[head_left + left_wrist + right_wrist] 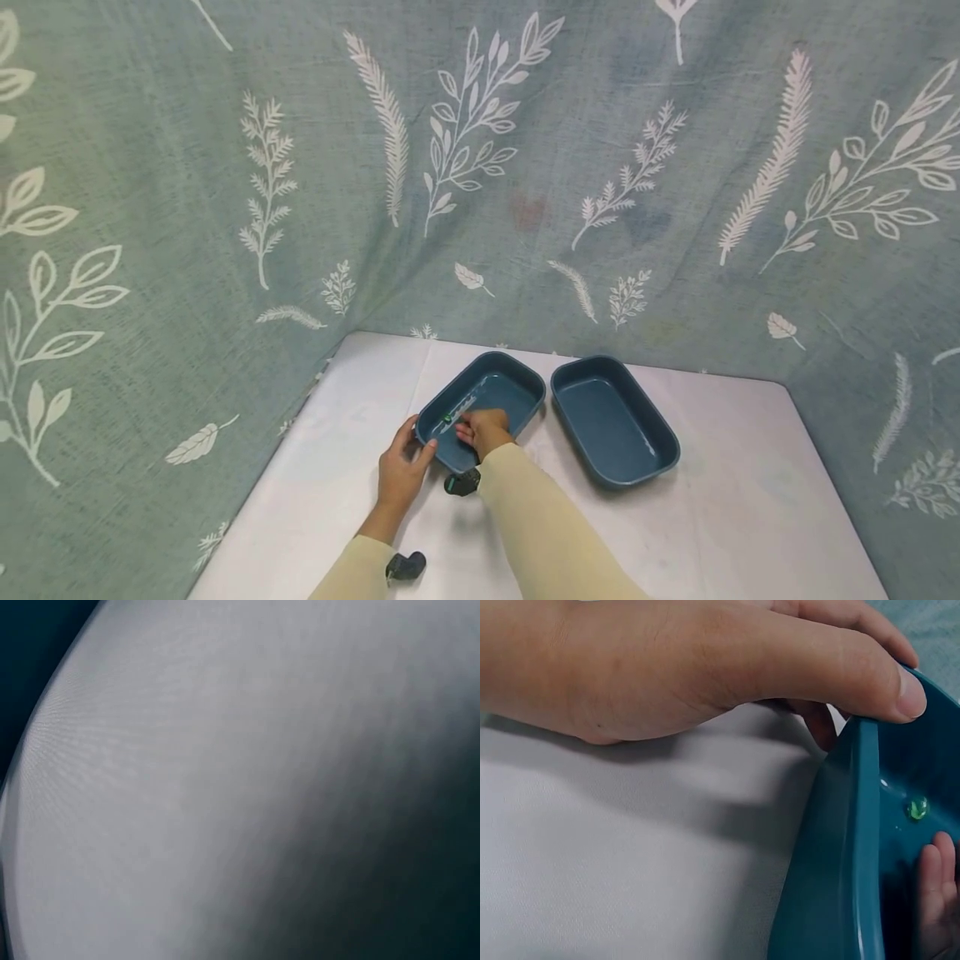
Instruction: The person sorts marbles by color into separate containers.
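My left hand (402,477) grips the near-left rim of a dark teal plastic bin (517,360), the left one of two. In the right wrist view that left hand (705,667) has its thumb over the rim and its fingers outside the wall. My right hand (486,427) reaches down into the same bin, fingers loosely bent. A small clear-green glass piece, like a marble (917,808), lies on the bin's floor just beyond the fingertips (931,859). The right thumb and index finger are hidden in the right wrist view.
A second teal bin (615,482) stands close on the right. Both bins are on a white-covered table (735,467), with leaf-patterned green cloth (540,167) hanging behind and at the sides. The left wrist view is mostly blurred white cloth (187,750).
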A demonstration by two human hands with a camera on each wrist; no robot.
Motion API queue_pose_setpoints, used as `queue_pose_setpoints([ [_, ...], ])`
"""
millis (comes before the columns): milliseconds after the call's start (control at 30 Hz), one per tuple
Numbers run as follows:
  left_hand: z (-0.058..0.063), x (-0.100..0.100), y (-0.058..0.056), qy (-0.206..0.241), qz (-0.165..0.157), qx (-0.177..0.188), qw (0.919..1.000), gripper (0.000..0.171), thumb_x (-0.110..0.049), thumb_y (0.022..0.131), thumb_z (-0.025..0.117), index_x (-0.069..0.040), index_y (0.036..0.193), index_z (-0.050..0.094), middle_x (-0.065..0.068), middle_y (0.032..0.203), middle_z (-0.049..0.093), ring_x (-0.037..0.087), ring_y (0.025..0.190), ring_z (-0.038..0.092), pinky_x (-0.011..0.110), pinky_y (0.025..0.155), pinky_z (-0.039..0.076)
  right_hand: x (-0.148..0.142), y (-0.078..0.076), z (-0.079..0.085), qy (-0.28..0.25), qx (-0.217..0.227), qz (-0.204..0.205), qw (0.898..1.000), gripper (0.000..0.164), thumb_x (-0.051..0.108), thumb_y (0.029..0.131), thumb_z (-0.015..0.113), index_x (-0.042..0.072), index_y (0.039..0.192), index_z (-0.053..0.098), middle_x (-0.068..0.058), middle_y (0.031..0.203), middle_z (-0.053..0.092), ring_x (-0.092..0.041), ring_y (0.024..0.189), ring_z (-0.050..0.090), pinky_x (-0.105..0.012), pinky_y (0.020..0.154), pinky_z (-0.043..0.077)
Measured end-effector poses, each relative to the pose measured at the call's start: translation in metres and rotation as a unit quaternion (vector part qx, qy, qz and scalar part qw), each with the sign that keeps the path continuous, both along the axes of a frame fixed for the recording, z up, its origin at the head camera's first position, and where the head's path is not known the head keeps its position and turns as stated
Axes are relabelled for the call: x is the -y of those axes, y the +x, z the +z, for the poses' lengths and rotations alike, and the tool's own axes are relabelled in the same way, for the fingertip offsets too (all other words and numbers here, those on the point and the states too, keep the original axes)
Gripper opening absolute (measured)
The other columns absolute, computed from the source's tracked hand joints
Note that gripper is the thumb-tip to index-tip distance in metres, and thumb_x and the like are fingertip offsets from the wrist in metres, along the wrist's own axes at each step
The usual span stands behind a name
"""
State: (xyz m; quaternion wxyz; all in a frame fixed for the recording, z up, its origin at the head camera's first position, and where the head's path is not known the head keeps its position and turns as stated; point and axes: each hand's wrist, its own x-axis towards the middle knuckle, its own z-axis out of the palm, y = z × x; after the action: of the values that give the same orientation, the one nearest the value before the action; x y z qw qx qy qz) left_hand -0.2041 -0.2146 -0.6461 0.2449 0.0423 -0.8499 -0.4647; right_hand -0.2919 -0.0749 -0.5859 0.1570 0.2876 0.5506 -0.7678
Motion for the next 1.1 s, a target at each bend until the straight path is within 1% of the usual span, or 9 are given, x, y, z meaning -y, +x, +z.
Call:
queue_pose_setpoints([
  [100, -0.001, 0.001, 0.0, 0.005, 0.002, 0.001, 1.0, 0.054, -0.029, 0.088, 0.074, -0.021, 0.138, 0.053, 0.013, 0.119, 0.067, 0.031, 0.108, 0.064, 0.055, 0.101, 0.04, 0.001, -0.001, -0.002, 0.01, -0.005, -0.007, 1.0, 0.02, -0.015, 0.083, 0.065, -0.012, 0.099, 0.054, -0.026, 0.091, 0.069, -0.025, 0.068, 0.07, -0.032, 0.057, 0.058],
  [333, 0.001, -0.003, 0.001, 0.014, 0.001, 0.006, 0.9999, 0.053, -0.025, 0.088, 0.074, -0.022, 0.137, 0.053, 0.014, 0.119, 0.067, 0.031, 0.106, 0.064, 0.054, 0.101, 0.04, -0.002, -0.001, 0.001, 0.019, 0.005, -0.007, 1.0, 0.013, -0.014, 0.082, 0.067, -0.007, 0.084, 0.056, -0.016, 0.065, 0.065, -0.017, 0.049, 0.063, -0.032, 0.054, 0.057],
  [500, 0.001, -0.002, 0.0, 0.01, -0.001, 0.002, 0.9999, 0.055, -0.026, 0.087, 0.075, -0.02, 0.137, 0.053, 0.014, 0.118, 0.067, 0.03, 0.106, 0.064, 0.054, 0.1, 0.041, -0.001, 0.001, 0.004, 0.023, 0.005, -0.018, 1.0, 0.011, -0.014, 0.083, 0.066, -0.009, 0.087, 0.057, -0.026, 0.082, 0.068, -0.019, 0.052, 0.065, -0.032, 0.054, 0.058],
  [600, 0.0, 0.001, 0.0, 0.002, 0.0, 0.002, 1.0, 0.056, -0.027, 0.087, 0.075, -0.019, 0.138, 0.053, 0.013, 0.119, 0.067, 0.03, 0.106, 0.064, 0.054, 0.1, 0.041, 0.0, 0.0, 0.008, 0.01, 0.01, -0.016, 1.0, 0.01, -0.011, 0.084, 0.067, -0.011, 0.092, 0.06, -0.027, 0.089, 0.069, -0.02, 0.056, 0.067, -0.03, 0.055, 0.057],
  [700, 0.001, 0.002, -0.001, 0.004, 0.001, -0.002, 1.0, 0.057, -0.025, 0.086, 0.076, -0.019, 0.138, 0.053, 0.014, 0.118, 0.067, 0.03, 0.106, 0.064, 0.053, 0.099, 0.042, -0.003, -0.002, 0.017, -0.034, -0.003, 0.005, 0.999, 0.019, -0.004, 0.088, 0.067, -0.014, 0.103, 0.062, -0.026, 0.093, 0.069, -0.021, 0.065, 0.071, -0.029, 0.06, 0.058],
  [800, 0.001, 0.003, -0.002, 0.012, 0.001, -0.006, 0.9999, 0.057, -0.023, 0.086, 0.076, -0.019, 0.138, 0.053, 0.014, 0.117, 0.067, 0.031, 0.107, 0.064, 0.053, 0.099, 0.042, -0.009, -0.002, 0.026, -0.084, -0.018, 0.034, 0.996, 0.031, 0.002, 0.091, 0.066, -0.014, 0.117, 0.06, -0.025, 0.1, 0.069, -0.021, 0.075, 0.072, -0.031, 0.068, 0.058],
  [867, 0.001, 0.003, -0.003, 0.015, 0.0, -0.004, 0.9999, 0.057, -0.023, 0.086, 0.077, -0.019, 0.138, 0.053, 0.014, 0.116, 0.068, 0.031, 0.107, 0.063, 0.052, 0.099, 0.042, -0.016, -0.001, 0.03, -0.103, -0.025, 0.048, 0.993, 0.035, 0.005, 0.092, 0.065, -0.013, 0.122, 0.058, -0.025, 0.107, 0.067, -0.022, 0.081, 0.072, -0.032, 0.072, 0.058],
  [967, -0.001, 0.003, -0.004, 0.012, 0.0, 0.001, 0.9999, 0.057, -0.024, 0.086, 0.077, -0.021, 0.138, 0.053, 0.014, 0.116, 0.068, 0.031, 0.106, 0.064, 0.052, 0.1, 0.042, -0.027, 0.003, 0.034, -0.114, -0.031, 0.06, 0.991, 0.034, 0.009, 0.094, 0.064, -0.011, 0.121, 0.059, -0.025, 0.111, 0.066, -0.025, 0.09, 0.07, -0.034, 0.076, 0.057],
  [1100, -0.002, 0.0, -0.003, 0.01, 0.003, 0.008, 0.9999, 0.057, -0.023, 0.085, 0.077, -0.021, 0.137, 0.054, 0.014, 0.116, 0.068, 0.031, 0.107, 0.063, 0.052, 0.101, 0.041, -0.041, 0.011, 0.041, -0.122, -0.04, 0.082, 0.988, 0.026, 0.012, 0.094, 0.063, -0.008, 0.111, 0.064, -0.024, 0.11, 0.067, -0.027, 0.099, 0.068, -0.036, 0.079, 0.056],
])
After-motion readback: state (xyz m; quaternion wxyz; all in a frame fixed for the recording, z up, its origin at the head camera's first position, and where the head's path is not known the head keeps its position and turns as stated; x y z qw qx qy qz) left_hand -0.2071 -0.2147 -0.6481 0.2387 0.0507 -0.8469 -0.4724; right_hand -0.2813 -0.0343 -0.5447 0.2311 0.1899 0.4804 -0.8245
